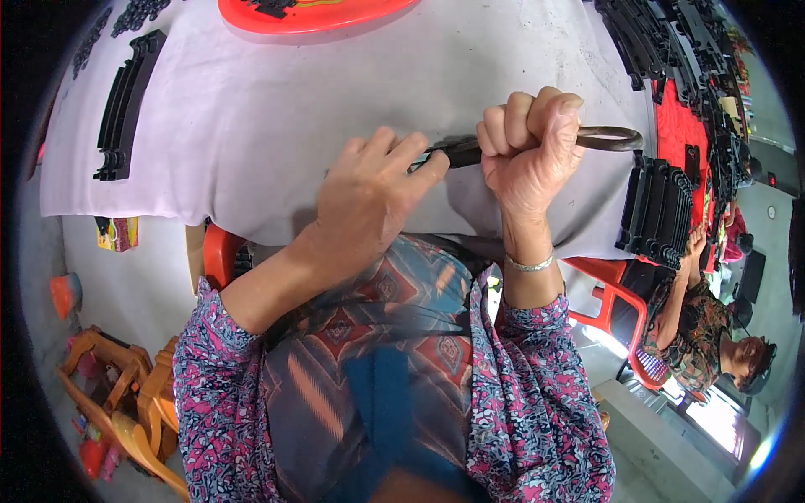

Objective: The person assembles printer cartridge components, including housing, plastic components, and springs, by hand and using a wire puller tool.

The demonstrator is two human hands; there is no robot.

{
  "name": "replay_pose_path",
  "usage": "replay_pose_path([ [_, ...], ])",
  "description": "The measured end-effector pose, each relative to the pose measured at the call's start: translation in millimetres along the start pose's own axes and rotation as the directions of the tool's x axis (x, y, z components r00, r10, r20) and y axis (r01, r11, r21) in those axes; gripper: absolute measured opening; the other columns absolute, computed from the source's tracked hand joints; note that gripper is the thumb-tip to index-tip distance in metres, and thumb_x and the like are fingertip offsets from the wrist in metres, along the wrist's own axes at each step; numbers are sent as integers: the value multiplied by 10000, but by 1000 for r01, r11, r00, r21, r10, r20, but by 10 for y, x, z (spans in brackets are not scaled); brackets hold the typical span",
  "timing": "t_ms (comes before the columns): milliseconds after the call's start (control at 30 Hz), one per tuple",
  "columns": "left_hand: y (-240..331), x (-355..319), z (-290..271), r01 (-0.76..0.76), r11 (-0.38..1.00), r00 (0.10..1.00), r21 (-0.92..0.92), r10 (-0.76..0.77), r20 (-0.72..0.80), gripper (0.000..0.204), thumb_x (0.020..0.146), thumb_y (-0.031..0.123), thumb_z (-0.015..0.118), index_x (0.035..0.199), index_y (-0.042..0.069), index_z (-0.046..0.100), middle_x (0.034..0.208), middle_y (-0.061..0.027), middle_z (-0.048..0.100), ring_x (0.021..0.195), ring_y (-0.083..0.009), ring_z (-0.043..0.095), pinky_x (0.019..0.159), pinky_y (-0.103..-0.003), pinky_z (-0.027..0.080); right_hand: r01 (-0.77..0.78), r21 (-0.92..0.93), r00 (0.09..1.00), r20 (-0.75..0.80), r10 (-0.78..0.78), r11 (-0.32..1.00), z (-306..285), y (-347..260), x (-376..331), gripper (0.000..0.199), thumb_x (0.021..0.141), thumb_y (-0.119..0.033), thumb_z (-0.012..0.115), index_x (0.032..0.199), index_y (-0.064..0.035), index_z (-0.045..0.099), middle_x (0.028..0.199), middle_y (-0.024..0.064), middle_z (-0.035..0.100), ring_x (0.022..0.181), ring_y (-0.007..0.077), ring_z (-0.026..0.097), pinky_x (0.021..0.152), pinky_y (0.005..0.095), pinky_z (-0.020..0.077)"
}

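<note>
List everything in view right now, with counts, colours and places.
scissors: one pair, dark metal, over the cloth, handle loop sticking out right of the right fist
small black part: one, pinched at the left fingers
cloth: one, pale lilac, covering the table
black ridged parts stack: one row, far left on the cloth
black ridged parts: one row, right table edge
red tray: one, top edge
red chair: one, lower right
co-worker: one, seated right
bracelet: one, silver, right wrist
left hand: pinching the part
right hand: fisted on the scissors
</note>
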State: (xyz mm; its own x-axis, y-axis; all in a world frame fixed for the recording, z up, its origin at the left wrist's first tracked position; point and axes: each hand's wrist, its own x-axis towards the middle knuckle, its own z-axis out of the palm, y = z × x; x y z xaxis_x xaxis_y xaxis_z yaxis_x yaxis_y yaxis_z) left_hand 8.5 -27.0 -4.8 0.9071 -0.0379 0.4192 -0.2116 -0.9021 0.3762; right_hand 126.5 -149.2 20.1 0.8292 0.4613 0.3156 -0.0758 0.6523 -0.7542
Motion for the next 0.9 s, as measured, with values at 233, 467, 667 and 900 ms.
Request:
replay_pose_path([
  [233, -49, 31, -28, -70, 997, 998, 27, 70, -3, 301, 762, 120, 561, 1039, 81, 673, 994, -43, 594, 866, -217, 547, 707, -322, 429, -68, -87, 997, -37, 65, 994, 70, 22, -24, 416, 1036, -248, 466, 669, -88, 352, 535, -9, 295, 438, 90, 205, 411, 276, 198],
  [467, -73, 29, -11, -108, 994, 994, 30, 109, -22, 306, 750, 90, 556, 1027, 84, 686, 939, -30, 574, 825, -218, 536, 668, -331, 438, -80, -193, 996, -63, 69, 978, 34, 46, -79, 526, 1030, -488, 370, 650, -140, 269, 539, -34, 206, 477, 96, 135, 434, 283, 147],
  [667, -58, 37, -14, -82, 996, 996, 28, 81, 28, 297, 738, 83, 570, 1005, 89, 699, 911, -31, 565, 804, -219, 527, 661, -338, 443, -144, -83, 986, -99, 136, 986, -121, 15, -32, 550, 1029, -523, 323, 637, -142, 263, 535, -34, 210, 477, 95, 132, 430, 275, 142],
  [900, -61, 43, -18, -78, 997, 997, 7, 78, -5, 303, 738, 71, 567, 1013, 89, 694, 888, -27, 563, 792, -225, 526, 656, -345, 446, -137, -60, 990, -49, 134, 989, -76, -10, -28, 549, 1029, -531, 305, 645, -141, 266, 533, -35, 209, 474, 93, 126, 426, 272, 141],
])
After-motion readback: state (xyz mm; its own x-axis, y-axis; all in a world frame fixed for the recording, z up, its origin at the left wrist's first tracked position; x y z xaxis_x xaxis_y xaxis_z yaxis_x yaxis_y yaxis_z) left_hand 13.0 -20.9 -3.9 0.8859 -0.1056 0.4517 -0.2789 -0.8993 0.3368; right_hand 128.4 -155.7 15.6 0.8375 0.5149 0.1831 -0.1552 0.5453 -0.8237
